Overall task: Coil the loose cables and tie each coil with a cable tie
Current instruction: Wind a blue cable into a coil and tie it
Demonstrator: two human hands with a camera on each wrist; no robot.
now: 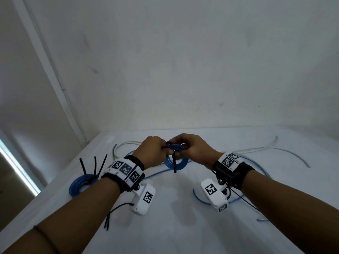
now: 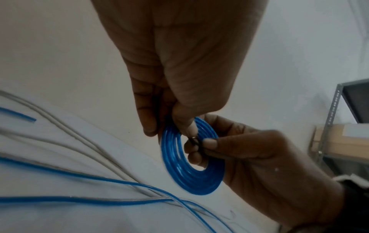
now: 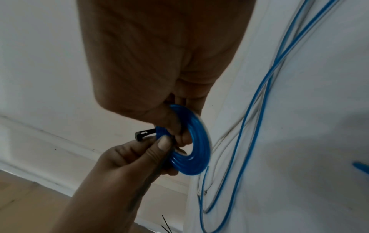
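A small coil of blue cable (image 1: 176, 158) (image 2: 191, 178) (image 3: 192, 160) hangs just above the white table (image 1: 174, 226), held between both hands. My left hand (image 1: 165, 149) (image 3: 161, 145) pinches the black cable tie (image 1: 174, 165) against the coil; the tie's head (image 3: 142, 134) sticks out past the coil's rim, and its tail hangs down. My right hand (image 1: 180, 149) (image 3: 179, 130) grips the coil's other side, with fingers reaching through the hole. In the left wrist view, my right hand's fingertips (image 2: 209, 142) also touch the tie at the coil.
Another blue coil (image 1: 82, 182), bound with black ties whose tails stick up, lies at the table's left edge. Loose blue cable (image 1: 200, 198) and white cable (image 1: 256, 149) trail across the table behind and to the right. A metal shelf (image 2: 335, 110) stands beyond.
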